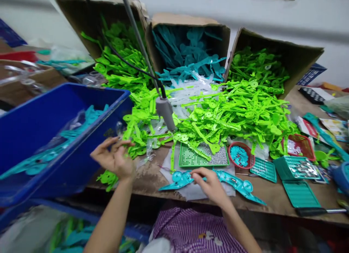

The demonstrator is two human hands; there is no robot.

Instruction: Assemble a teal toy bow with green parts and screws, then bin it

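Note:
A long, curved teal plastic part [231, 180] lies across a pale cloth [191, 194] at the table's front edge. My right hand [208, 184] rests over its middle, thumb and forefinger pinched together on it; the contact itself is partly hidden. Raised beside the blue bin [114, 115], my left hand [114, 158] has loosely bent fingers held apart and slightly blurred, with nothing visible in them. Lime-green plastic parts [136, 136] lie just beyond that hand. Above the table hangs a grey electric screwdriver [165, 113], touched by neither hand.
Lime-green parts [245, 115] are heaped across the table before three cardboard boxes [188, 19]. A green tray [188, 156] holds small metal pieces. To its right are a red basket [253, 162] of teal bits and teal cases [300, 196]. Teal parts lie inside the blue bin.

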